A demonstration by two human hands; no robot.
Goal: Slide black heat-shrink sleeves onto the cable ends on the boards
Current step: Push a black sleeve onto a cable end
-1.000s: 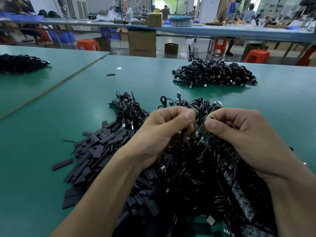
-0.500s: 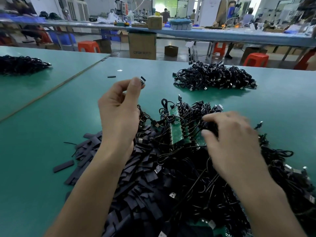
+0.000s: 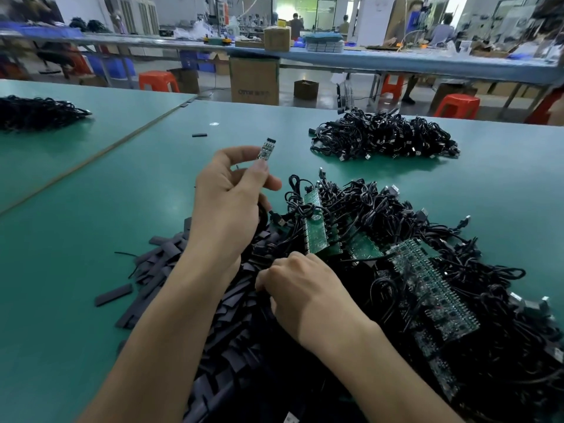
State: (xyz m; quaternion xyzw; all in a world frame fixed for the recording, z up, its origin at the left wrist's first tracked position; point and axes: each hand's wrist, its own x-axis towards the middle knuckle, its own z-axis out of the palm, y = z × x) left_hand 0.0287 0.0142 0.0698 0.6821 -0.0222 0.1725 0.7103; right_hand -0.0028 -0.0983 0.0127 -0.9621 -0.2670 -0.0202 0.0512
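My left hand point(image 3: 229, 203) is raised above the table and pinches a small circuit board point(image 3: 266, 149) between thumb and fingers, with its black cable trailing down. My right hand point(image 3: 300, 285) is low over the pile of flat black heat-shrink sleeves point(image 3: 161, 264), fingers curled down into them; whether it holds a sleeve is hidden. Green board strips point(image 3: 314, 221) with black cables attached lie in a tangled heap point(image 3: 442, 270) just right of both hands.
A second heap of black cables point(image 3: 384, 135) lies farther back on the green table point(image 3: 76, 270), a third point(image 3: 36, 111) at the far left. One loose sleeve point(image 3: 199, 135) lies alone. Stools, boxes and a workbench stand beyond the far edge.
My right hand has moved left and down from the cable heap to the sleeve pile. My left hand stays raised, with the small board now plainly showing above its fingers.
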